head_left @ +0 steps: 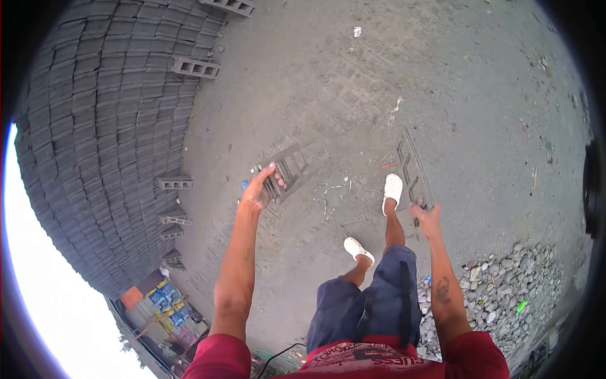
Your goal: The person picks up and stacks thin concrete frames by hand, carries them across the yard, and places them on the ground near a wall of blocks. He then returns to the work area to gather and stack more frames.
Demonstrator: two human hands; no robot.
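Held out on the left, my left hand has its fingers wrapped round a grey metal frame with several bars, tilted above the ground. My right hand is closed on a long, narrow metal piece with bent rods along it; motion blurs the hand slightly. The two metal pieces are apart, one on each side of my feet. White clogs are on my feet, on the grey dirt.
A tall stack of grey blocks fills the left side. Single hollow blocks stand along its base. A heap of stones lies at the lower right. Small litter dots the ground.
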